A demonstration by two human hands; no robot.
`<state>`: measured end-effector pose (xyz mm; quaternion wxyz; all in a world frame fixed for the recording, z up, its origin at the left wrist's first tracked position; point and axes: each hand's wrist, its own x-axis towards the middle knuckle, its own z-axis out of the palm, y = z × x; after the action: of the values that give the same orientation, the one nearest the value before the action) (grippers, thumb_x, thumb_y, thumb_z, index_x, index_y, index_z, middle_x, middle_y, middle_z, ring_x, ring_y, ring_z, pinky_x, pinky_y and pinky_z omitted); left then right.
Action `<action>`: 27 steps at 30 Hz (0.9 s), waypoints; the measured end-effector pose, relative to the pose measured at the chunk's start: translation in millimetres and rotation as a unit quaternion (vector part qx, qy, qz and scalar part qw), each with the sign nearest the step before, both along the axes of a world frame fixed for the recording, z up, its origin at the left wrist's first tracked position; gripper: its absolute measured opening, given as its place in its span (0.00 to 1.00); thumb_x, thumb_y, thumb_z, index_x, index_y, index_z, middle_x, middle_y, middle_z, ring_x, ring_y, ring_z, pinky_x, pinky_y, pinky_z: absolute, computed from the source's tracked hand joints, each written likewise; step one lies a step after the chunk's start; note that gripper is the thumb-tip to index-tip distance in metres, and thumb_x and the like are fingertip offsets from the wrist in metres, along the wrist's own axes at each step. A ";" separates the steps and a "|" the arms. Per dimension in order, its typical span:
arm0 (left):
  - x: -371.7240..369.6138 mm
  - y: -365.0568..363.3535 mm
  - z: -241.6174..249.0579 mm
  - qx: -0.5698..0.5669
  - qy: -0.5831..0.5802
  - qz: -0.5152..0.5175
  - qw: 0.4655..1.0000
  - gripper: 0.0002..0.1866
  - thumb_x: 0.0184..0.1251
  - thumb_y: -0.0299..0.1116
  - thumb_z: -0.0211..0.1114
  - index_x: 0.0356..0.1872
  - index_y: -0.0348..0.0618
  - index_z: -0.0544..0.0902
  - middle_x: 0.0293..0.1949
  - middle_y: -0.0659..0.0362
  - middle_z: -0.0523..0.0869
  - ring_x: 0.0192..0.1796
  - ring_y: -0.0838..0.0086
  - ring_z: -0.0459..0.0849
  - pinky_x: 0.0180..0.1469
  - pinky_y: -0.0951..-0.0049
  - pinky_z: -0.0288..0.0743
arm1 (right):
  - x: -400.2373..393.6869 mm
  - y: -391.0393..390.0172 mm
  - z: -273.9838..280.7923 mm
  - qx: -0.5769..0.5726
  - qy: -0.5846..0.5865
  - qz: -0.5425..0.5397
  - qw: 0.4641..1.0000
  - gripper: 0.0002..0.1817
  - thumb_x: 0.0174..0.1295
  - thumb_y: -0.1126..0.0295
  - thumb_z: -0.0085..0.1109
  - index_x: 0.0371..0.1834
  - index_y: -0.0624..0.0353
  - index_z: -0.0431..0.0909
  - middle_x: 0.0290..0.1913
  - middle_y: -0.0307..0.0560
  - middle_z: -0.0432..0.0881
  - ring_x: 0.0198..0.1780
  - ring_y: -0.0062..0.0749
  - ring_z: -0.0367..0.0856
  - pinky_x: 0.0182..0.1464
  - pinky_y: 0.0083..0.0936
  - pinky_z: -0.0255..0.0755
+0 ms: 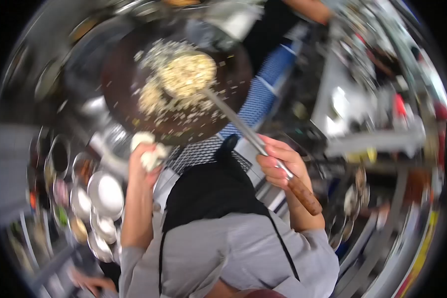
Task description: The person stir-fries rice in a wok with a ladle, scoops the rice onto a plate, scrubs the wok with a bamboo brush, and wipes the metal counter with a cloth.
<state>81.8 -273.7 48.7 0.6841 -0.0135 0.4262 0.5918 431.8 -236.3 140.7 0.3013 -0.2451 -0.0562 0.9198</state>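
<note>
My right hand (280,161) is wrapped round the metal shaft of a long ladle (238,121), just above its brown wooden handle. The ladle's round bowl is heaped with pale yellow, grainy food (188,74) that looks like fried rice. It is over a large dark wok (119,102), where more grains lie scattered. At the wok's near left edge, my left hand (145,161) is closed on a bunched white cloth (151,151). Whether the cloth grips the wok's rim is blurred.
Several bowls (106,195) of ingredients stand at the left. A metal counter (340,99) is at the right, with a red-topped bottle (400,107) on it. Another person's arm (310,9) shows at the top, and another person's hand (92,282) at the lower left.
</note>
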 end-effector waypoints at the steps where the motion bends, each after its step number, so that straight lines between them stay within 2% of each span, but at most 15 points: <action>1: 1.1 -1.6 2.7 0.007 -0.003 -0.043 0.999 0.05 0.58 0.30 0.61 0.33 0.42 0.76 0.22 0.56 0.81 0.12 0.75 0.72 0.07 0.80 0.58 | 7.1 -15.3 5.8 -0.003 0.000 -0.045 0.999 0.19 0.77 0.72 0.44 0.69 0.52 0.69 0.26 0.43 0.69 0.16 0.21 0.67 0.11 0.20 0.63; 5: 27.5 29.6 22.7 -0.012 -0.011 -0.202 0.979 0.07 0.58 0.30 0.59 0.35 0.39 0.78 0.22 0.54 0.82 0.11 0.73 0.73 0.07 0.79 0.60 | 41.3 -41.5 16.0 0.022 0.028 -0.188 0.982 0.13 0.77 0.69 0.45 0.61 0.53 0.70 0.28 0.41 0.71 0.17 0.20 0.69 0.11 0.18 0.62; 6: 35.9 41.0 21.3 -0.027 0.005 -0.228 0.973 0.07 0.59 0.31 0.59 0.34 0.39 0.78 0.23 0.54 0.82 0.12 0.73 0.73 0.07 0.79 0.61 | 53.4 -42.9 15.2 0.030 0.046 -0.218 0.974 0.13 0.77 0.68 0.46 0.62 0.52 0.69 0.28 0.41 0.72 0.17 0.19 0.69 0.11 0.18 0.62; 7: 18.9 36.9 -2.3 -0.018 -0.040 -0.249 0.968 0.07 0.59 0.33 0.59 0.33 0.40 0.79 0.23 0.54 0.83 0.12 0.73 0.74 0.07 0.79 0.61 | 27.7 -51.1 21.9 0.043 0.016 -0.231 0.972 0.14 0.76 0.67 0.47 0.62 0.51 0.68 0.28 0.41 0.72 0.17 0.19 0.68 0.12 0.18 0.62; 8: 9.6 43.5 -13.6 -0.018 -0.064 -0.273 0.960 0.07 0.59 0.33 0.59 0.32 0.40 0.79 0.23 0.54 0.83 0.12 0.73 0.74 0.07 0.79 0.61 | 16.0 -53.0 24.6 0.068 -0.011 -0.259 0.963 0.20 0.78 0.65 0.42 0.68 0.60 0.65 0.28 0.39 0.70 0.19 0.18 0.69 0.13 0.18 0.69; 11: -5.8 63.6 -42.2 -0.026 -0.118 -0.352 0.928 0.05 0.60 0.32 0.58 0.31 0.43 0.79 0.22 0.54 0.83 0.12 0.73 0.74 0.08 0.80 0.62 | 0.3 -48.7 29.7 0.099 -0.021 -0.329 0.939 0.20 0.78 0.64 0.41 0.65 0.65 0.66 0.29 0.39 0.70 0.20 0.18 0.70 0.15 0.19 0.69; 13: -9.2 74.4 -37.0 -0.035 -0.104 -0.362 0.926 0.05 0.60 0.33 0.59 0.30 0.44 0.78 0.22 0.56 0.82 0.12 0.73 0.73 0.08 0.80 0.61 | 4.4 -33.2 41.3 0.101 -0.061 -0.344 0.932 0.11 0.77 0.61 0.45 0.43 0.58 0.69 0.25 0.36 0.71 0.19 0.16 0.69 0.14 0.15 0.64; 15: -8.5 98.9 -15.0 -0.070 -0.086 -0.382 0.917 0.04 0.59 0.33 0.59 0.29 0.45 0.78 0.21 0.57 0.82 0.12 0.74 0.72 0.08 0.80 0.60 | 31.9 6.8 48.1 0.047 -0.163 -0.405 0.899 0.04 0.73 0.67 0.50 0.43 0.50 0.66 0.26 0.35 0.71 0.19 0.15 0.68 0.16 0.17 0.63; 17: -3.7 112.8 -14.3 -0.085 -0.081 -0.398 0.910 0.04 0.58 0.33 0.59 0.29 0.46 0.77 0.21 0.57 0.81 0.12 0.74 0.72 0.08 0.80 0.60 | 39.0 40.2 60.5 0.055 -0.340 -0.449 0.825 0.10 0.73 0.65 0.52 0.33 0.53 0.67 0.20 0.32 0.70 0.16 0.14 0.66 0.14 0.13 0.61; 18: -2.2 113.7 -19.8 -0.088 -0.078 -0.402 0.908 0.04 0.58 0.33 0.59 0.29 0.46 0.77 0.21 0.58 0.81 0.12 0.74 0.72 0.08 0.80 0.59 | 51.5 51.6 54.5 0.045 -0.392 -0.465 0.793 0.07 0.71 0.69 0.54 0.33 0.53 0.69 0.20 0.33 0.71 0.15 0.15 0.67 0.15 0.14 0.62; 21: 2.8 106.0 -34.7 -0.085 -0.065 -0.397 0.911 0.03 0.57 0.33 0.60 0.29 0.46 0.77 0.20 0.58 0.80 0.12 0.74 0.71 0.08 0.80 0.59 | 111.1 81.4 4.5 0.112 -0.573 -0.407 0.703 0.04 0.69 0.71 0.56 0.42 0.55 0.70 0.22 0.35 0.74 0.17 0.18 0.70 0.17 0.21 0.67; 23: 4.3 101.3 -28.9 -0.080 -0.050 -0.389 0.917 0.03 0.57 0.33 0.60 0.29 0.46 0.77 0.20 0.59 0.80 0.12 0.74 0.71 0.08 0.80 0.59 | 128.5 86.3 -10.0 0.113 -0.629 -0.406 0.654 0.02 0.66 0.72 0.58 0.37 0.57 0.75 0.21 0.36 0.74 0.15 0.22 0.71 0.15 0.26 0.68; 25: 9.1 113.9 -33.9 -0.088 -0.022 -0.371 0.924 0.03 0.57 0.32 0.60 0.29 0.46 0.77 0.20 0.58 0.80 0.12 0.75 0.71 0.07 0.80 0.59 | 140.7 97.7 -51.3 0.118 -0.659 -0.398 0.628 0.03 0.65 0.73 0.58 0.38 0.59 0.75 0.20 0.37 0.74 0.13 0.22 0.71 0.14 0.27 0.68; 26: 17.3 115.0 -32.3 -0.093 -0.010 -0.357 0.929 0.03 0.57 0.32 0.60 0.29 0.46 0.77 0.21 0.58 0.80 0.12 0.75 0.71 0.07 0.80 0.60 | 146.0 96.5 -66.3 0.110 -0.658 -0.419 0.616 0.11 0.65 0.73 0.58 0.49 0.63 0.77 0.19 0.38 0.74 0.12 0.24 0.71 0.14 0.28 0.68; 27: 24.6 112.7 -27.8 -0.096 0.004 -0.343 0.934 0.03 0.56 0.32 0.60 0.29 0.46 0.77 0.21 0.58 0.80 0.11 0.75 0.71 0.07 0.80 0.60 | 154.0 93.3 -77.6 0.116 -0.667 -0.423 0.602 0.15 0.64 0.73 0.58 0.54 0.63 0.76 0.19 0.38 0.74 0.12 0.24 0.71 0.14 0.28 0.67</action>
<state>106.5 -161.0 21.0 0.8394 0.0698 0.4623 0.2772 585.7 -143.1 63.1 0.5614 -0.7500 -0.2378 0.2565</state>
